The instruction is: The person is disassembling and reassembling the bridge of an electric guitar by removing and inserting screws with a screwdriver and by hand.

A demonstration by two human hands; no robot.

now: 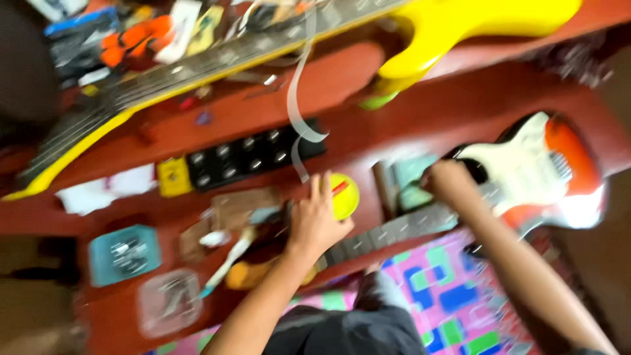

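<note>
A single head-worn camera recorded the scene; no second view was supplied, so no overlap was assessed. It looked steeply down from above the person's lap onto a red workbench (pixel 407 112), facing away from the body. Both forearms entered from the lower edge. The view sat close, within arm's reach of the bench. The frame was tilted and blurred throughout.

A red surface (pixel 342 85) carries a yellow guitar (pixel 460 26) across its far edge and a sunburst guitar (pixel 545 164) at the right. Between them lie a black pickup strip (pixel 250 158), a yellow tag (pixel 174 176), white paper (pixel 98 190), a teal box (pixel 125 253), a clear tub (pixel 169 299) (contents blurred) and a yellow disc (pixel 345 195).
</note>
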